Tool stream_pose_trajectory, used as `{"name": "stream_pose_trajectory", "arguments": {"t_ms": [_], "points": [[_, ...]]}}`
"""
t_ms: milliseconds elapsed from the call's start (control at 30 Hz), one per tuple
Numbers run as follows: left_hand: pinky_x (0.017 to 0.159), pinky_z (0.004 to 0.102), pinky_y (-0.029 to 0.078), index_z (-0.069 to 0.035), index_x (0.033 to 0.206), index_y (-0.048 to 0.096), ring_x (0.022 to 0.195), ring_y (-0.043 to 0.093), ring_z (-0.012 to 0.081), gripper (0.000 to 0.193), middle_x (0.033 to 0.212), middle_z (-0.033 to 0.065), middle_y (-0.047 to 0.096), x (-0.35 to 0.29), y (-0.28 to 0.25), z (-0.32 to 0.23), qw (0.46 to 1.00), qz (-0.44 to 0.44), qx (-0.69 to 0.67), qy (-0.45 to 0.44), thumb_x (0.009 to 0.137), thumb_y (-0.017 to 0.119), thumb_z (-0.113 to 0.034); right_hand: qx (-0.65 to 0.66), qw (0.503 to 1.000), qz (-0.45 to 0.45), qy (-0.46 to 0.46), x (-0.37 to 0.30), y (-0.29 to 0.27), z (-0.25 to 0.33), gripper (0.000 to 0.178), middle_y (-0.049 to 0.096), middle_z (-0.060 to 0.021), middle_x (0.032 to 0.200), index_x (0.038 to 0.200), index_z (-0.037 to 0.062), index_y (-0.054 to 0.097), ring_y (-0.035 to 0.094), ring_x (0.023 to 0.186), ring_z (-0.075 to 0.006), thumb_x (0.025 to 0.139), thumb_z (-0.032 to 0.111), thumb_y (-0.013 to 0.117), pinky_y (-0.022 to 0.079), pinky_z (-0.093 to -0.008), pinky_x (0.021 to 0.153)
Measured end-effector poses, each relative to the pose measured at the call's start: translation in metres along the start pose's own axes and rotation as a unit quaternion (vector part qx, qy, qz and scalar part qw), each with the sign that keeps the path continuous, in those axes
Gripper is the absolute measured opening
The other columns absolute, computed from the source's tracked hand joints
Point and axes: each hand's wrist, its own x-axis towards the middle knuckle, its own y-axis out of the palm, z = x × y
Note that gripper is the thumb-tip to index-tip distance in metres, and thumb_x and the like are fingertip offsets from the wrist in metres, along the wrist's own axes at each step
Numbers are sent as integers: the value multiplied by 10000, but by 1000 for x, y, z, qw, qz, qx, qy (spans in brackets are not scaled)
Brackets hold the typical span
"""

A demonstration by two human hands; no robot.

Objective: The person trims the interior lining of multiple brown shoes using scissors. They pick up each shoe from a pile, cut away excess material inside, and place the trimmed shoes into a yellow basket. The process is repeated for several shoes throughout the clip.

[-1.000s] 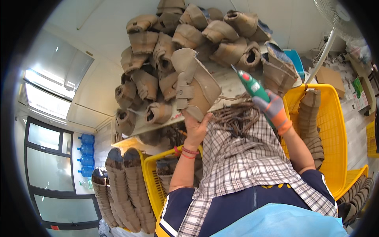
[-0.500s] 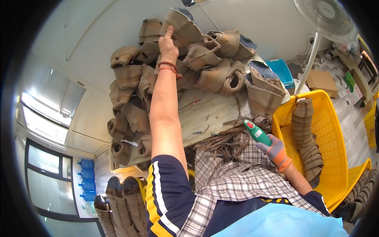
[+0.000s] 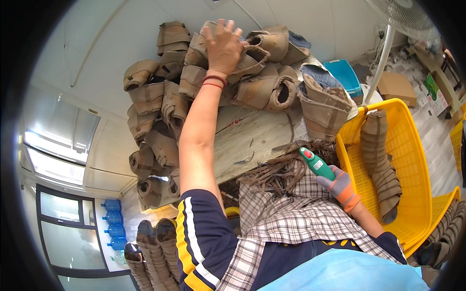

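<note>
My bare left hand (image 3: 225, 52) is stretched far out over a heap of brown shoe uppers (image 3: 259, 92) with fuzzy lining. Its fingers are spread, and it lies over one shoe upper (image 3: 196, 52) at the back; whether the palm touches is hidden. In its grey and orange glove, my right hand (image 3: 341, 191) is wrapped round a green handheld power tool (image 3: 317, 164) with a red button and a thin tip pointing away. Just beyond that tool, dark fuzzy trimmed strips (image 3: 272, 174) lie piled on my checked apron (image 3: 286, 220) and the table edge.
The uppers stand along the far and left sides of a worn wooden table (image 3: 242, 138). To my right is a yellow basket (image 3: 417, 160) with a stack of nested uppers (image 3: 378, 160). Behind stand a blue bin (image 3: 342, 77), a cardboard box (image 3: 395, 88) and a fan (image 3: 405, 17).
My left hand has let go of the raised shoe upper, which now sits on the back of the heap, and its fingers have spread. The right hand keeps its grip on the tool.
</note>
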Motion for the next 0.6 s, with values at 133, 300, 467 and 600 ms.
{"name": "stream_pose_trajectory", "arguments": {"t_ms": [133,300,467,600], "points": [[1118,562,-27,-176,900,712,1328,330,238,164,1251,21,556,1,2,-34,976,202,72,44,801,652,-291,3,1000,-12,-5,-2,-1,-3,369,583,14,728,1004,19,590,504,602,-44,779,261,752,409,-200,545],[1132,502,117,-128,765,722,1065,602,225,244,841,28,707,-15,27,3,913,41,-366,-175,887,510,-122,-3,1000,-27,13,-12,-3,15,369,594,3,711,993,13,596,518,597,-52,771,260,757,420,-213,537],[788,332,523,33,896,638,747,670,240,175,734,115,665,-4,-61,7,442,146,-835,-294,903,514,-92,2,997,-67,34,-18,-20,17,358,592,0,701,984,14,604,512,594,-59,765,252,759,419,-220,534],[837,353,507,33,1109,594,776,664,216,285,817,135,672,-36,-140,-61,451,598,-651,-127,831,566,-25,19,993,-119,4,-19,-34,9,321,566,2,643,941,7,605,493,529,-70,767,240,741,401,-238,492]]}}
